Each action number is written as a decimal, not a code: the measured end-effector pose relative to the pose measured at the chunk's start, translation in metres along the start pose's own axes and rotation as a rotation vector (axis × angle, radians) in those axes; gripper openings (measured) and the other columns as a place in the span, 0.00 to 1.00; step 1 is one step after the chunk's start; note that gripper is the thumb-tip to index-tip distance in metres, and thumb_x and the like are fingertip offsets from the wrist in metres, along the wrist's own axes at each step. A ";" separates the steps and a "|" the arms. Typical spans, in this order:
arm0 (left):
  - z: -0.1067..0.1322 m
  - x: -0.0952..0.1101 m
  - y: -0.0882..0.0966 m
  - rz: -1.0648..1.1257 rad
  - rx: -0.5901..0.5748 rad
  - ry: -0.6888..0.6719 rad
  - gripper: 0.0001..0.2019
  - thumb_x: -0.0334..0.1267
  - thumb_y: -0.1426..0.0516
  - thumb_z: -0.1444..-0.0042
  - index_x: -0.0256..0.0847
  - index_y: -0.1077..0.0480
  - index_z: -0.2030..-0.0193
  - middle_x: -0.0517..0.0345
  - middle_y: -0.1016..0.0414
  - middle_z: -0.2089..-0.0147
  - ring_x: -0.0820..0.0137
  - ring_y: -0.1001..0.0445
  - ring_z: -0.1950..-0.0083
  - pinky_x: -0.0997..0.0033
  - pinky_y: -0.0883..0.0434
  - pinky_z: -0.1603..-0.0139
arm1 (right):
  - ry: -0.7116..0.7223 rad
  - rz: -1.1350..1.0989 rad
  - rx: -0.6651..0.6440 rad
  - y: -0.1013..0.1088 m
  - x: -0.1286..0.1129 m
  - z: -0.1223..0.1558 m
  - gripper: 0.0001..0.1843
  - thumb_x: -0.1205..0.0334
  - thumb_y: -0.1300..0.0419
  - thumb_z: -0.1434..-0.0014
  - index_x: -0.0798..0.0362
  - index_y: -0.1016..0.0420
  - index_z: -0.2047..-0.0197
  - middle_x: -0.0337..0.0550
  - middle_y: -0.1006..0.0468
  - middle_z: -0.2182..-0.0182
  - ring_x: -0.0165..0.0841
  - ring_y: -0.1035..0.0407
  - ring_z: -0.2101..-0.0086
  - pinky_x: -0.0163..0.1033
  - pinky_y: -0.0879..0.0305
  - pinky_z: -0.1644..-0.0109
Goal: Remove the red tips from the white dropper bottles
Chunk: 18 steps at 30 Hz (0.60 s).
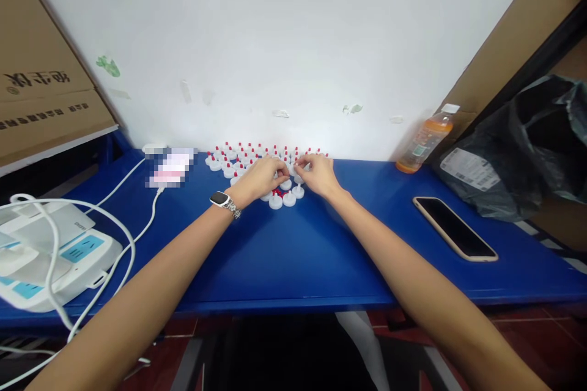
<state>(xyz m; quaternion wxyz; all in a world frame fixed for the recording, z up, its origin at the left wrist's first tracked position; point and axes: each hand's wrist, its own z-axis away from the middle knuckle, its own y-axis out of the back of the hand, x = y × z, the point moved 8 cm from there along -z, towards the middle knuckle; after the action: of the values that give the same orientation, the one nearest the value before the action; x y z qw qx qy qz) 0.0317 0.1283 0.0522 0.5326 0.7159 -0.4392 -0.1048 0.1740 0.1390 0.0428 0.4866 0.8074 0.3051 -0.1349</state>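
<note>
White round nozzle caps [228, 171], many with small red tips, stand in a cluster on the blue table at the wall. My left hand [266, 176] is among them, thumb and fingers pinched together; what is in the pinch is too small to make out. Close beside it, my right hand [318, 173] also pinches, at a white cap partly hidden by the fingers. Just in front of the hands are white caps with bare nozzles [289, 198]. Small red pieces [278, 193] lie between these caps and my left hand.
A white power strip [68, 256] with looping cables lies at the left, near a blurred-out device [172, 166]. On the right are a phone [454, 227], an orange drink bottle [424, 139] and a dark plastic bag [499, 159]. Cardboard [50, 85] stands at the left.
</note>
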 end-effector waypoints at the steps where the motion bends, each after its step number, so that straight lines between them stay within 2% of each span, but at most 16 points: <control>1: -0.002 -0.001 -0.001 0.030 0.001 0.005 0.07 0.36 0.42 0.38 0.42 0.21 0.63 0.53 0.20 0.62 0.61 0.26 0.57 0.60 0.32 0.51 | -0.008 0.001 0.001 0.001 0.002 0.000 0.09 0.58 0.39 0.41 0.50 0.17 0.62 0.42 0.16 0.65 0.40 0.28 0.59 0.50 0.42 0.43; 3: -0.005 -0.001 -0.003 0.039 0.000 0.016 0.07 0.36 0.41 0.38 0.43 0.20 0.63 0.53 0.19 0.62 0.61 0.26 0.57 0.60 0.32 0.52 | -0.022 0.003 0.002 0.001 0.006 -0.001 0.09 0.58 0.39 0.41 0.50 0.17 0.62 0.42 0.16 0.64 0.40 0.28 0.59 0.50 0.42 0.43; 9: -0.007 -0.001 -0.004 -0.112 0.065 0.000 0.10 0.37 0.44 0.35 0.43 0.19 0.60 0.50 0.21 0.62 0.58 0.30 0.57 0.57 0.34 0.52 | 0.014 0.034 -0.011 -0.004 0.001 0.000 0.11 0.57 0.40 0.39 0.48 0.16 0.62 0.44 0.17 0.62 0.45 0.30 0.53 0.55 0.45 0.42; 13: -0.007 -0.003 -0.004 -0.110 0.084 0.010 0.09 0.37 0.43 0.36 0.43 0.20 0.61 0.51 0.22 0.62 0.59 0.30 0.57 0.58 0.34 0.51 | 0.015 0.081 -0.027 -0.008 0.001 -0.001 0.11 0.56 0.40 0.38 0.48 0.16 0.62 0.47 0.18 0.60 0.49 0.32 0.51 0.58 0.45 0.43; 18: -0.007 -0.002 0.001 -0.148 0.086 0.067 0.08 0.36 0.42 0.36 0.42 0.21 0.63 0.51 0.22 0.62 0.58 0.30 0.55 0.57 0.35 0.51 | 0.031 0.098 -0.005 0.000 -0.002 0.001 0.10 0.57 0.40 0.38 0.50 0.18 0.63 0.48 0.19 0.58 0.49 0.34 0.50 0.57 0.45 0.44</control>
<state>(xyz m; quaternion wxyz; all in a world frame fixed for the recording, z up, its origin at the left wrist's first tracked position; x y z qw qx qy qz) 0.0342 0.1341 0.0554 0.5064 0.7718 -0.3710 -0.1008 0.1723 0.1377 0.0435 0.4897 0.8223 0.2727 -0.0977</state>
